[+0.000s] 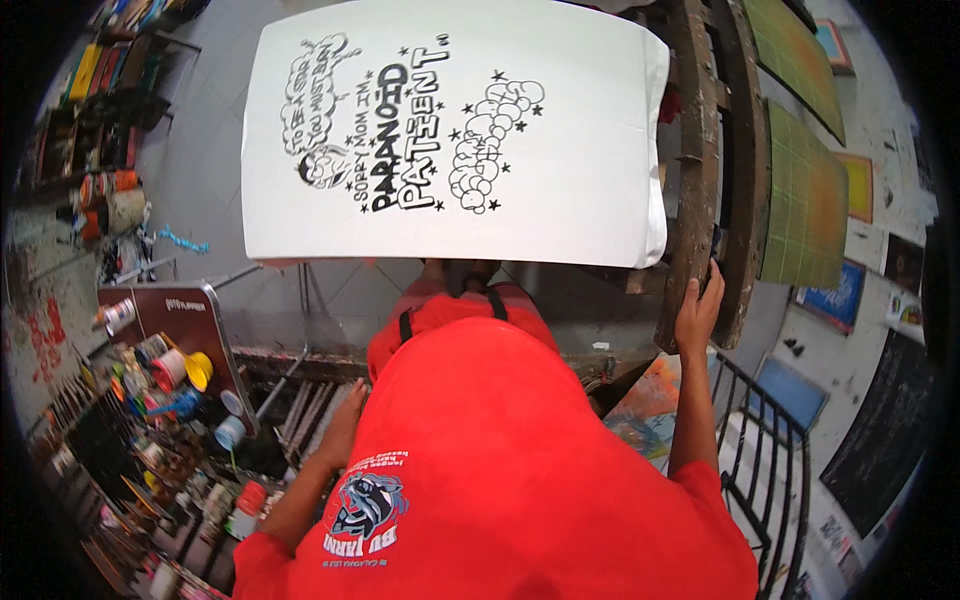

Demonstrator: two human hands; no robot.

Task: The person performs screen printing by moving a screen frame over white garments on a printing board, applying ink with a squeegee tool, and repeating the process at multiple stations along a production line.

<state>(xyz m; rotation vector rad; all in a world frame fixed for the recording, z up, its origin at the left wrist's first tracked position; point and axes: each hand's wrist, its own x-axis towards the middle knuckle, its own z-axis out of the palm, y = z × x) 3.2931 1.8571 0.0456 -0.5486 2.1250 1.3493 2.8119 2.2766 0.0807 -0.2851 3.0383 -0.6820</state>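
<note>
My right hand [700, 308] rests on the near end of a worn wooden beam [687, 225], thumb and fingers apart and stretched over the wood. Beside my red shirt hangs my left hand [346, 412], holding nothing that shows; its fingers look loosely extended, partly hidden near my hip. Ahead of me lies a large white sheet [580, 190] with black hand-drawn lettering, cloud shapes, small stars and a cartoon head. Its right end, slightly wrinkled, sits next to the beam, and neither hand touches the sheet.
To the left, a brown folding table [175, 315] stands by crowded paint pots and a yellow cup [199, 371]. Green-orange panels [805, 200] stand beyond the beams. A black metal railing [760, 440] is at the lower right, near a colourful painted board [650, 410].
</note>
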